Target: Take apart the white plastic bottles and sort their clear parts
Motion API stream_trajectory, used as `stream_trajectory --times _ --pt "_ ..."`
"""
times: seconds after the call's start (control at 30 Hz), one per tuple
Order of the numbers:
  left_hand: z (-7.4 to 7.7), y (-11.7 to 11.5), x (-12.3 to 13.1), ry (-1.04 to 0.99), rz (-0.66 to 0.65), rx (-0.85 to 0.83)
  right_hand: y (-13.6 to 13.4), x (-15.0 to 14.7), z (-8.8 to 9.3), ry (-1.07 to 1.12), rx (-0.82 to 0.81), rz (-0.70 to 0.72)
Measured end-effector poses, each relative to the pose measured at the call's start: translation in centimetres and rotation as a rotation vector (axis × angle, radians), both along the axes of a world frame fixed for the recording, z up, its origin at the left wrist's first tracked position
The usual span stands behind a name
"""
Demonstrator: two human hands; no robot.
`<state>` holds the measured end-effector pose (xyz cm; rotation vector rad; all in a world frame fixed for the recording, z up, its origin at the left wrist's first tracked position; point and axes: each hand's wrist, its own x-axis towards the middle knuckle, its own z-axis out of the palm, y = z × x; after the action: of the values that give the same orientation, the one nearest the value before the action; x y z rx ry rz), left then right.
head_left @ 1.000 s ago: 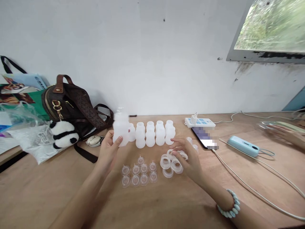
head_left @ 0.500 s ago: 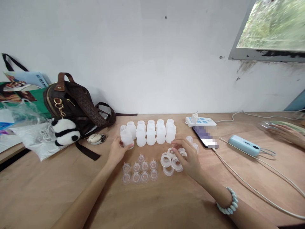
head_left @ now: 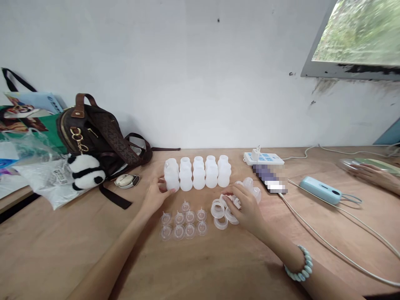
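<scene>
My left hand [head_left: 155, 193] is closed around a frosted white bottle [head_left: 171, 177] at the left end of the front row, which stands upright. Several like bottles [head_left: 198, 177] are lined up in two rows to its right. My right hand [head_left: 245, 203] reaches over a loose group of white screw rings [head_left: 220, 223], its fingers curled on one ring [head_left: 223, 201] that they partly hide. Between my forearms lie several clear nipples [head_left: 190, 231], tips up, in rows. Clear domed caps [head_left: 256, 193] show just behind my right hand.
On the left are a brown backpack [head_left: 108, 139] with a panda plush [head_left: 86, 173], a plastic bag [head_left: 46, 183] and an earphone case [head_left: 124, 181]. On the right are a power strip [head_left: 271, 159], a phone [head_left: 267, 177], a blue power bank [head_left: 320, 190], cables and another person's hand [head_left: 375, 175].
The bottle in my left hand has moved right and straightened from a tilt, into line with the front row. My right hand has shifted slightly down and its fingers have curled further onto the rings.
</scene>
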<state>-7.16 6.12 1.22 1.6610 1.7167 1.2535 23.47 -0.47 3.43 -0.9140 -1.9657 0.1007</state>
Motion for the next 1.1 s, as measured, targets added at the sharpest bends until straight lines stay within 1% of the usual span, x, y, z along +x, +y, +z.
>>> stream_trajectory --times 0.07,0.13,0.2,0.27,0.33,0.43,0.5,0.53,0.6,0.73,0.8,0.87,1.0,1.1 --pt "0.8 0.0 -0.7 -0.007 0.008 -0.019 0.1 0.0 -0.1 -0.13 -0.015 0.008" --pt "1.8 -0.3 -1.1 -0.001 -0.018 -0.039 0.0 -0.1 -0.1 -0.276 -0.024 -0.006" --pt "2.7 -0.8 -0.9 0.008 -0.112 -0.073 -0.2 -0.3 -0.2 -0.389 -0.035 -0.037" --pt "3.2 -1.5 -0.1 0.012 -0.245 -0.129 -0.3 -0.4 -0.3 -0.461 -0.051 -0.062" --pt "3.3 -2.2 0.9 0.011 -0.365 -0.196 -0.4 -0.5 -0.4 -0.496 -0.062 -0.075" --pt "2.7 -2.7 2.0 0.003 -0.531 -0.277 -0.3 -0.5 -0.5 -0.501 -0.066 -0.073" --pt "2.4 -2.9 2.4 0.016 -0.609 -0.301 -0.3 -0.4 -0.4 -0.481 -0.066 -0.06" --pt "2.4 -2.9 2.5 0.026 -0.627 -0.301 -0.3 -0.4 -0.3 -0.464 -0.063 -0.056" --pt "2.7 -2.9 2.6 0.041 -0.616 -0.281 -0.4 -0.3 0.0 -0.409 -0.046 -0.051" --pt "4.3 -3.5 3.0 0.044 -0.55 -0.146 -0.6 -0.3 0.4 -0.245 -0.008 -0.034" --pt "5.0 -4.1 3.5 -0.01 -0.563 -0.088 -0.8 -0.4 0.6 -0.156 -0.008 -0.01" --pt "5.4 -4.8 4.2 -0.111 -0.613 -0.096 -0.9 -0.4 0.7 -0.073 -0.002 0.029" --pt "5.1 -6.2 5.8 -0.286 -0.683 -0.189 -1.4 -0.6 0.9 0.025 0.081 0.088" --pt "4.7 -7.1 7.1 -0.349 -0.667 -0.159 -2.0 -0.9 1.0 0.0 0.16 0.141"
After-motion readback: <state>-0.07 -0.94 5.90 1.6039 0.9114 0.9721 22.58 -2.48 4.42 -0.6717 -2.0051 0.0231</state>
